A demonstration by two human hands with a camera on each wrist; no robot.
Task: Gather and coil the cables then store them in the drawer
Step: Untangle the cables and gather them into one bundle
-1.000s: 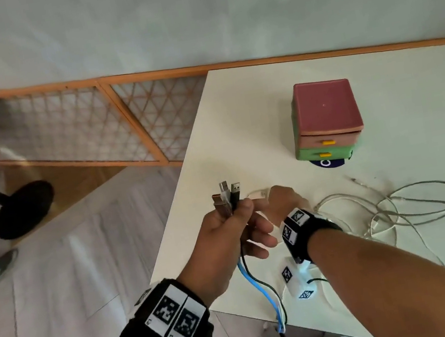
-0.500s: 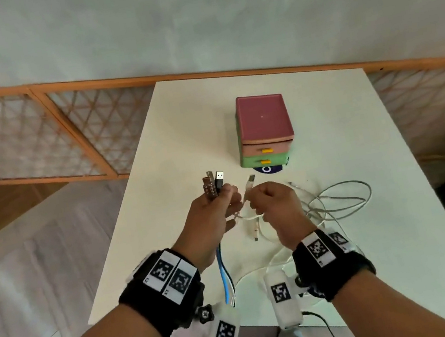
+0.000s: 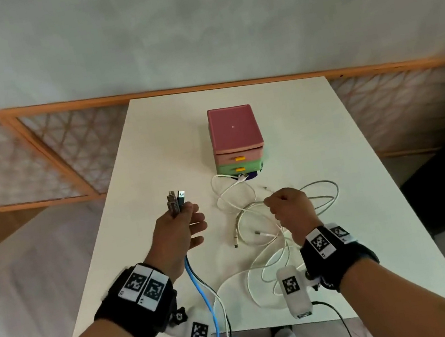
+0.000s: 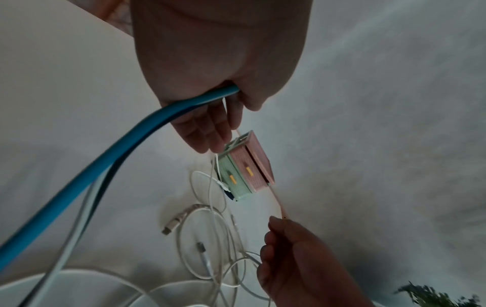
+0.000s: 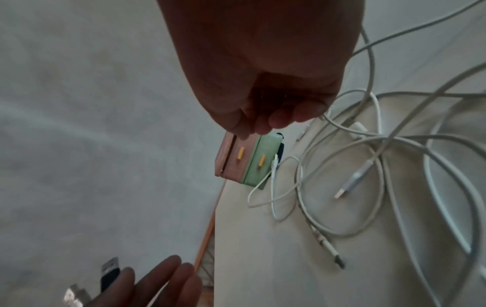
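Observation:
My left hand (image 3: 184, 209) grips a bundle of cable plugs (image 3: 176, 201) upright above the table's left part. The bundle's blue cable (image 3: 199, 288) and its black and white ones hang down over the front edge. In the left wrist view the blue cable (image 4: 105, 157) runs out of the palm. My right hand (image 3: 273, 204) is curled and pinches a strand of the loose white cables (image 3: 243, 224), which lie tangled on the table. The right wrist view shows that strand (image 5: 326, 119) at the fingertips. Behind stands the small drawer unit (image 3: 234, 133), its pink and green drawers closed.
The white table (image 3: 314, 137) ends close to me and on both sides. A wooden lattice railing (image 3: 35, 156) runs along the wall behind it. One white plug (image 3: 242, 178) lies against the drawer unit's base.
My right hand has drawn away from the left to the right, now holding a white strand over the tangle. The left hand still holds the plug bundle upright.

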